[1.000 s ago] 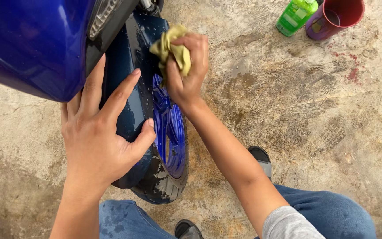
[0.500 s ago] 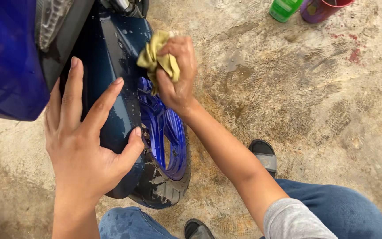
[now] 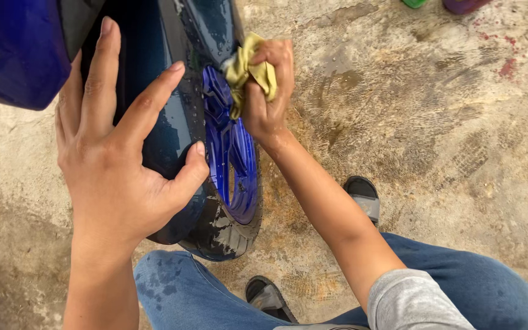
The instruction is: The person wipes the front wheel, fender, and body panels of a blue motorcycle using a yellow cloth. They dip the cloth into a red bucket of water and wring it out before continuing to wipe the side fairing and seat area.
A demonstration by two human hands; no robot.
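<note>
Head view looks straight down on a person crouched at the front wheel of a blue scooter. Left hand (image 3: 114, 165) lies open and flat on the wet, dark blue mudguard (image 3: 172, 128), fingers spread upward along it and the thumb hooked round its lower edge. Right hand (image 3: 268, 91) is closed round a crumpled yellow cloth (image 3: 249, 70), pressing it against the upper part of the blue wheel rim (image 3: 233, 159), just beside the mudguard. Below the rim, the black tyre (image 3: 224, 235) shows wet and muddy where it meets the concrete floor (image 3: 429, 140). Glossy blue bodywork (image 3: 13, 49) fills the upper left corner, above the left hand. The person's knees in damp blue jeans (image 3: 178, 293) sit at the bottom edge, a grey sleeve (image 3: 414, 302) covers the right upper arm, and two dark sandals (image 3: 362, 195) rest on the floor near the wheel. At the top edge, well apart from the hands, are cut-off bits of a green thing (image 3: 415, 3) and a purple thing (image 3: 462, 5); what they are cannot be told.
</note>
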